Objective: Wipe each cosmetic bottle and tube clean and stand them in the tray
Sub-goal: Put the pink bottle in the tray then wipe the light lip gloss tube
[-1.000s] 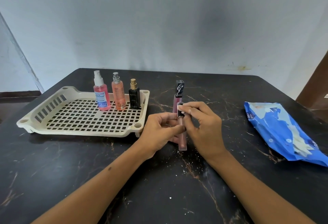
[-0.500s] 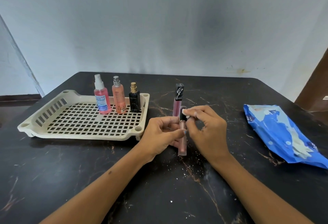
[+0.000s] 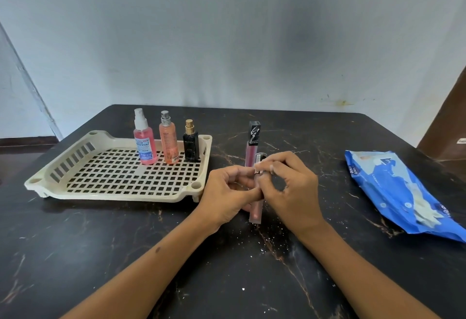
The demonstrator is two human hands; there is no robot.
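A slim pink lip-gloss tube [image 3: 256, 211] stands upright on the black table between my hands. My left hand [image 3: 227, 193] grips its middle. My right hand [image 3: 292, 190] pinches a small white scrap of wipe [image 3: 259, 167] against the tube's dark cap. Just behind it a second pink tube with a black cap [image 3: 253, 142] stands on the table. In the cream slotted tray [image 3: 75, 167], along its far right side, stand a pink spray bottle [image 3: 144, 139], an orange spray bottle [image 3: 168, 139] and a small black perfume bottle [image 3: 191, 144].
A blue wet-wipe pack [image 3: 403, 192] lies at the right of the table. White specks are scattered on the tabletop below the tube. A brown door edge [image 3: 446, 121] is at the far right. The wall runs close behind the table.
My right hand's fingers have shifted slightly down the tube's cap with the wipe scrap. The tube stays upright in my left hand. The camera view has tilted a little.
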